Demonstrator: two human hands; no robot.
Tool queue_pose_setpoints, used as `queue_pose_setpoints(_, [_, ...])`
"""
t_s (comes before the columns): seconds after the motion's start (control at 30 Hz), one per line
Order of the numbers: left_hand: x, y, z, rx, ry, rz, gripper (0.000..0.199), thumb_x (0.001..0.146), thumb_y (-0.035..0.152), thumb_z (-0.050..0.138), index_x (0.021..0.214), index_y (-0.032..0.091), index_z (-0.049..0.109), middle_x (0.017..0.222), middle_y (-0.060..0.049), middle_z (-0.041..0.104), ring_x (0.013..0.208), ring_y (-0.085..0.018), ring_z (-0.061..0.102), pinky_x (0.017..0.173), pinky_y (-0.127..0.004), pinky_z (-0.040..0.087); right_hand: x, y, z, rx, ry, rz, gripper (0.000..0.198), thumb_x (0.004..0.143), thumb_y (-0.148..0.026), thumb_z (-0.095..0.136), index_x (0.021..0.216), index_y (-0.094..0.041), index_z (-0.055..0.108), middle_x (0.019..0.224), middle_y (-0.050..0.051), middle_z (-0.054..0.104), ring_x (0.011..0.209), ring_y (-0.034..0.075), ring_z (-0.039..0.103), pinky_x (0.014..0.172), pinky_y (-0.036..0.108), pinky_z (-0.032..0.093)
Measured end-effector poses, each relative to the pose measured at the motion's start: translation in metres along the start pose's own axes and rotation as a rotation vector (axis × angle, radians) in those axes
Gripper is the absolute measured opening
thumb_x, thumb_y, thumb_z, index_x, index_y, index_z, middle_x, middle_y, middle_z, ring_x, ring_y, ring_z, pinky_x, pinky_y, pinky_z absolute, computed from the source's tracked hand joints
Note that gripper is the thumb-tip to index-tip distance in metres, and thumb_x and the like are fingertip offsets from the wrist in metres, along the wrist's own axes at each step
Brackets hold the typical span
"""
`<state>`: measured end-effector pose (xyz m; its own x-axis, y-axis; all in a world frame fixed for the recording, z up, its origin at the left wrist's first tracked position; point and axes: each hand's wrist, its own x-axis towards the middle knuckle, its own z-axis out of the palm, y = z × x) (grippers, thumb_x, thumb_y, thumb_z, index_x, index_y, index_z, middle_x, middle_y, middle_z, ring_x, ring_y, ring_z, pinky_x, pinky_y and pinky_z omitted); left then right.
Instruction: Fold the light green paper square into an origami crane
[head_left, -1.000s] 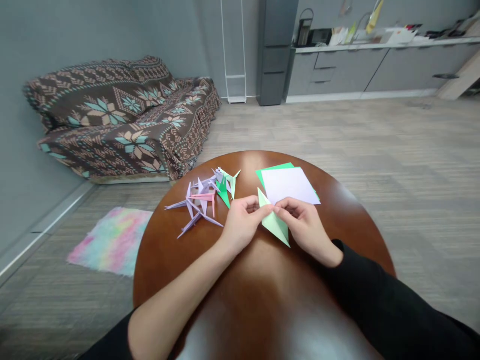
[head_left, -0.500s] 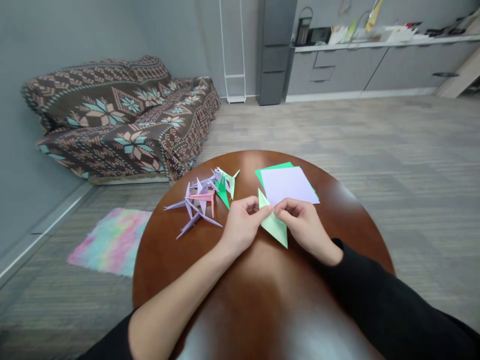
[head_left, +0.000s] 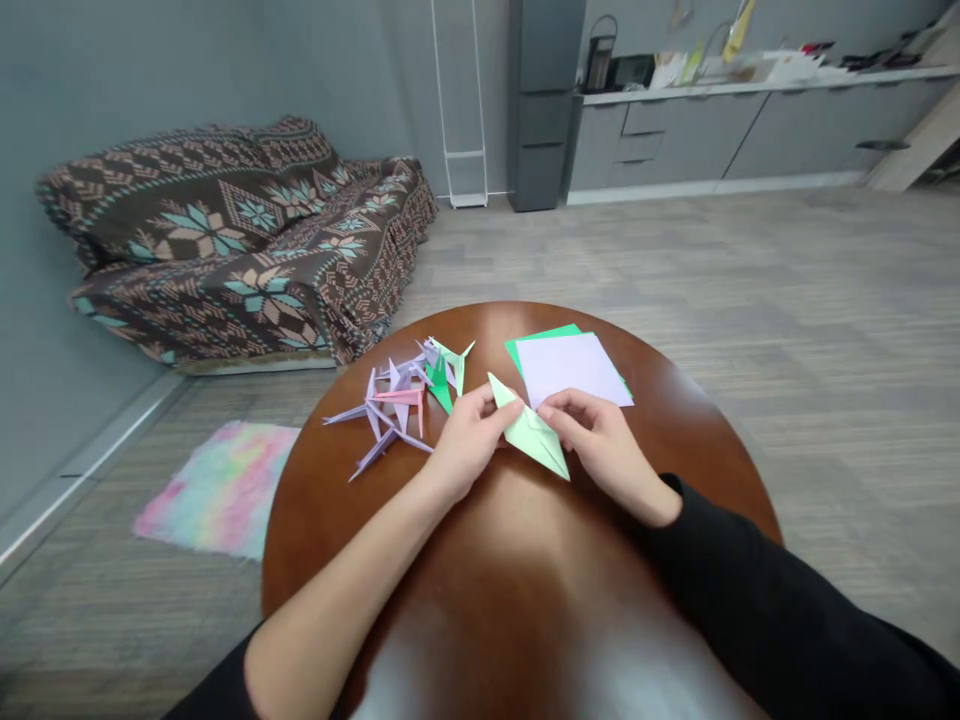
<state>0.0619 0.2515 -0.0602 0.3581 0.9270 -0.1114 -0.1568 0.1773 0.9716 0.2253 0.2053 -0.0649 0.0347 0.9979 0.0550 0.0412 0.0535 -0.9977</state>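
A light green folded paper [head_left: 536, 438], shaped like a long diamond, is held above the table between both hands. My left hand [head_left: 471, 436] pinches its upper left part, thumb on top and fingers behind. The fingertips of my right hand [head_left: 596, 435] are closed at its right edge. Creases and a flap show on the face of the paper. Left of my left hand lie several folded paper cranes [head_left: 399, 393] in purple, pink and green. Just beyond my right hand are flat square paper sheets [head_left: 574, 365], a pale purple one on top of green.
The round brown wooden table [head_left: 480, 580] is under my forearms. A sofa [head_left: 255, 250] with a patterned cover stands at the far left, and a fluffy pastel rug [head_left: 221, 488] lies on the floor. Grey kitchen cabinets [head_left: 690, 140] and a fridge [head_left: 544, 110] line the back.
The light green folded paper has turned, its top tip swinging left and its lower end rising slightly. Both hands still grip it. The whole view has shifted a little.
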Motion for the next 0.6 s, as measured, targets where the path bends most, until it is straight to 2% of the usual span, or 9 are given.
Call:
queue_pose_setpoints(0.07, [-0.001, 0.001, 0.001, 0.024, -0.051, 0.001, 0.037, 0.071, 0.04, 0.084, 0.092, 0.015, 0.066, 0.076, -0.002, 0.067, 0.068, -0.013, 0.061, 0.063, -0.022, 0.048, 0.0, 0.0, 0.002, 0.072, -0.095, 0.053, 0.021, 0.082, -0.036, 0.072, 0.078, -0.016, 0.066, 0.062, -0.003, 0.058, 0.053, 0.009, 0.045, 0.049, 0.023, 0.034])
queue_pose_setpoints(0.13, [-0.002, 0.004, 0.001, -0.012, -0.004, 0.007, 0.046, 0.075, 0.053, 0.078, 0.101, 0.016, 0.066, 0.079, -0.004, 0.069, 0.07, -0.015, 0.064, 0.064, -0.023, 0.05, -0.001, 0.0, 0.003, 0.178, -0.141, 0.109, 0.022, 0.082, -0.037, 0.074, 0.078, -0.017, 0.066, 0.056, -0.005, 0.055, 0.048, 0.007, 0.044, 0.047, 0.022, 0.033])
queue_pose_setpoints(0.23, [-0.004, 0.007, 0.001, -0.091, 0.032, -0.034, 0.057, 0.082, 0.07, 0.061, 0.106, 0.018, 0.066, 0.085, -0.007, 0.071, 0.075, -0.019, 0.068, 0.064, -0.027, 0.054, 0.0, -0.002, 0.002, 0.388, -0.079, 0.169, 0.022, 0.079, -0.035, 0.08, 0.088, -0.018, 0.069, 0.067, -0.002, 0.067, 0.058, 0.01, 0.059, 0.057, 0.023, 0.046])
queue_pose_setpoints(0.33, [-0.005, 0.008, 0.001, 0.012, -0.072, -0.071, 0.044, 0.075, 0.054, 0.077, 0.097, 0.016, 0.069, 0.086, -0.006, 0.07, 0.076, -0.017, 0.066, 0.065, -0.027, 0.054, 0.001, -0.005, -0.001, 0.52, -0.012, 0.205, 0.028, 0.076, -0.033, 0.083, 0.097, -0.018, 0.072, 0.087, 0.004, 0.074, 0.076, 0.015, 0.069, 0.071, 0.027, 0.054])
queue_pose_setpoints(0.4, [-0.005, 0.007, 0.001, 0.074, -0.091, -0.036, 0.033, 0.07, 0.038, 0.085, 0.087, 0.014, 0.07, 0.08, -0.004, 0.068, 0.072, -0.014, 0.063, 0.064, -0.023, 0.051, 0.002, -0.007, -0.002, 0.539, -0.002, 0.206, 0.026, 0.075, -0.032, 0.083, 0.094, -0.017, 0.073, 0.089, 0.004, 0.074, 0.078, 0.014, 0.067, 0.069, 0.025, 0.053])
queue_pose_setpoints(0.5, [-0.005, 0.008, 0.001, -0.021, -0.005, 0.033, 0.025, 0.07, 0.03, 0.084, 0.079, 0.013, 0.069, 0.071, -0.001, 0.064, 0.063, -0.009, 0.056, 0.059, -0.021, 0.046, 0.002, -0.007, -0.004, 0.558, 0.023, 0.233, 0.022, 0.072, -0.03, 0.084, 0.087, -0.018, 0.073, 0.083, 0.001, 0.069, 0.074, 0.012, 0.061, 0.062, 0.022, 0.048])
queue_pose_setpoints(0.6, [-0.004, 0.011, 0.0, -0.179, 0.091, 0.069, 0.024, 0.07, 0.029, 0.084, 0.072, 0.014, 0.065, 0.067, 0.003, 0.059, 0.062, -0.008, 0.054, 0.058, -0.019, 0.044, 0.002, -0.006, -0.004, 0.55, 0.016, 0.28, 0.021, 0.071, -0.031, 0.085, 0.078, -0.017, 0.071, 0.076, 0.0, 0.065, 0.071, 0.012, 0.059, 0.065, 0.023, 0.049])
